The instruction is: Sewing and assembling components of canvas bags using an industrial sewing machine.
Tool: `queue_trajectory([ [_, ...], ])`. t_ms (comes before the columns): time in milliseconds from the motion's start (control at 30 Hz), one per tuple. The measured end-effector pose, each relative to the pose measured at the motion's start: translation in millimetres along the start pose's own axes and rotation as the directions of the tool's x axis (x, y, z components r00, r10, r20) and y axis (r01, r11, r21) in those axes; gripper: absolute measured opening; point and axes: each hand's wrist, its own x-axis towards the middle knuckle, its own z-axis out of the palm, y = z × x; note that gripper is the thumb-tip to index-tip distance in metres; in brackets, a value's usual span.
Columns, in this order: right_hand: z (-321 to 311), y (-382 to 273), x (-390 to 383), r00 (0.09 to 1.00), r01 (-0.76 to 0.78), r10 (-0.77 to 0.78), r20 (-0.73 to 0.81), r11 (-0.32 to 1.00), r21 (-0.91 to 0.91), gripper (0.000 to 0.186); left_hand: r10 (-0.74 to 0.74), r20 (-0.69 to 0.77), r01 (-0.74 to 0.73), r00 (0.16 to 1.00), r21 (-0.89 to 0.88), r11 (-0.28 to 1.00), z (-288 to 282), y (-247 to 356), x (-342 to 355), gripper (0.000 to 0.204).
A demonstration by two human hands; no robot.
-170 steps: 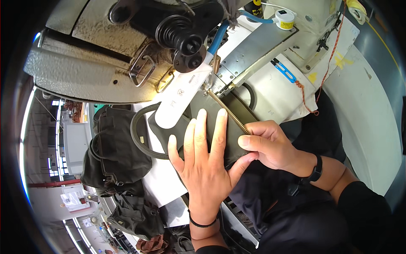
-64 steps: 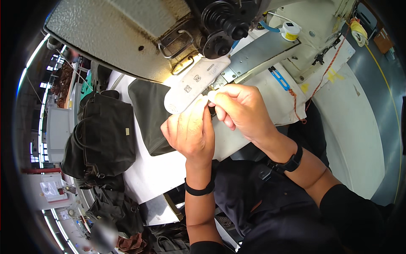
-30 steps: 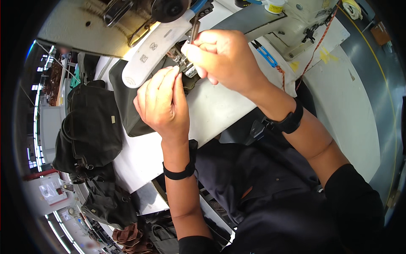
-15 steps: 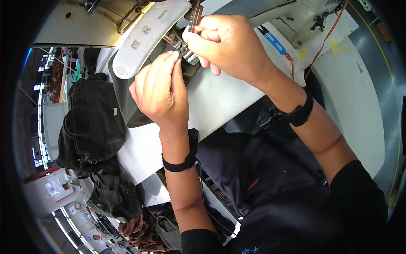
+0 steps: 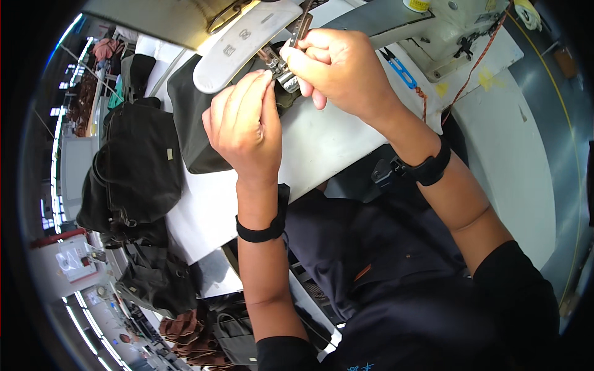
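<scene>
Both hands meet at the needle area of a sewing machine. My left hand (image 5: 244,123) has its fingertips pinched together right beside the metal presser foot (image 5: 278,67); anything between them is too small to see. My right hand (image 5: 343,71) comes from the right, its thumb and forefinger closed on the foot's metal parts below the needle bar (image 5: 301,25). A white curved guard (image 5: 247,34) juts out just above my left fingers. A dark olive fabric piece (image 5: 189,130) lies under the foot, partly hidden by my left hand.
The white machine table (image 5: 322,148) carries blue thread snips (image 5: 399,65) and an orange cord (image 5: 433,99) to the right. Black bags (image 5: 133,173) are piled at the left, with more bags (image 5: 154,284) below. The machine head (image 5: 154,15) overhangs the top.
Earlier my hands lay flat on the olive fabric with a zipper. They have since risen to the needle area and stayed pinched there; in the last second only the view shifted slightly.
</scene>
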Motion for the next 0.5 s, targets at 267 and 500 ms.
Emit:
queue_trajectory([
  [267,-3.8,2.7,1.9,1.0,0.031,-0.031,-0.003,0.999,-0.039,0.021,0.042,-0.032,-0.042,0.999,0.001,0.999,3.8,-1.9,1.9,0.014],
  [500,-5.3,0.7,4.4,1.0,0.021,-0.021,-0.007,1.0,-0.009,0.021,0.008,-0.039,-0.008,0.999,-0.003,1.0,10.4,2.2,1.6,0.015],
])
